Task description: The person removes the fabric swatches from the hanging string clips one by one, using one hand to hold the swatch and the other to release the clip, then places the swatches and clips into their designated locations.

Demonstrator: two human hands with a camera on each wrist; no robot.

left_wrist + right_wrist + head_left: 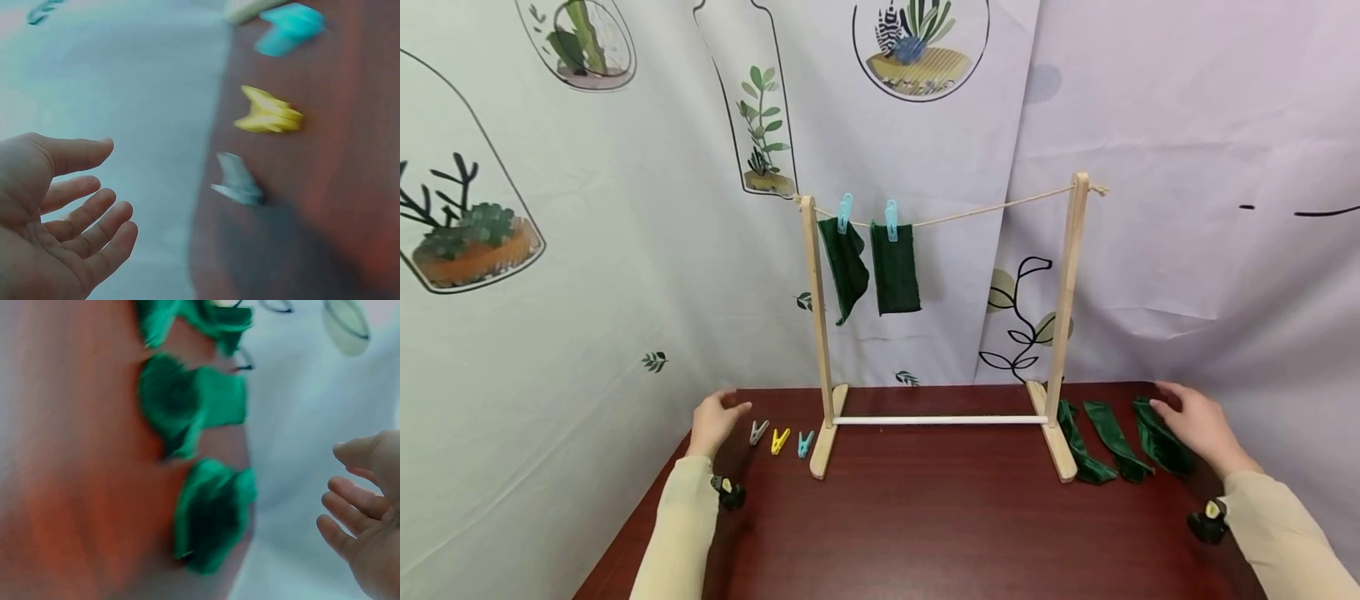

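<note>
- Green velvety cloths (1161,437): five visible. Two hang from the rope (992,207) of the wooden rack (1063,317), near its left post (817,308); three lie loose on the dark red table (925,517), right of the rack.
- Left hanging cloth (847,271): skewed, one light-blue peg (845,213) only; could twist or slip if the rope gets bumped. Right hanging cloth (897,275): squarer, likewise single-pegged.
- Loose cloths: close together, so a careless grab could catch two or drag a neighbour. Innermost one lies just beside the rack's right foot (1062,458); could snag if pulled.
- Right hand (1206,429): at the outermost loose cloth, fingers relaxed, nothing gripped. Wrist view blurry; cannot tell whether fingertips touch fabric.
- Left hand (711,425): beside the table pegs, fingers loosely bent, grip released. Too wide a sweep could scatter them or knock one off the edge.
- Table pegs: grey peg (759,432) nearest that hand, then yellow peg (780,442), then blue peg (805,444). Small, so a hasty pinch could miss or flip one.
</note>
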